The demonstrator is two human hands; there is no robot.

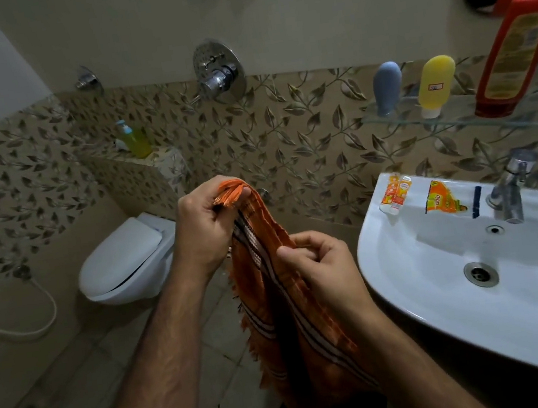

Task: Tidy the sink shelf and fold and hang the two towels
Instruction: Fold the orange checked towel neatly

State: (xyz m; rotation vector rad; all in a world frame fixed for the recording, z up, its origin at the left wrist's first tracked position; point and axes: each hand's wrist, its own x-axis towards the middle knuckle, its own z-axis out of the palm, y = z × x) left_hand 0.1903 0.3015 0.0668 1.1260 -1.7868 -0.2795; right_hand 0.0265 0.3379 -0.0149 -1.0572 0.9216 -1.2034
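The orange towel, thin, soft & light, hangs limp: left hand pinches fringed corners, right hand grips an edge lower down.

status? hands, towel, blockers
Left hand grips orange towel at fringed end. Right hand pinches it lower. Towel bunched, unfolded. Nothing blocking.

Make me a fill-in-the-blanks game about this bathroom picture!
1. Both hands hold an ____ striped towel.
2. The left hand pinches the towel's ____ end.
3. On the glass shelf, the yellow bottle stands between the blue bottle and the ____ one.
4. The right hand is beside the white ____.

Missing words: orange; fringed; red; sink
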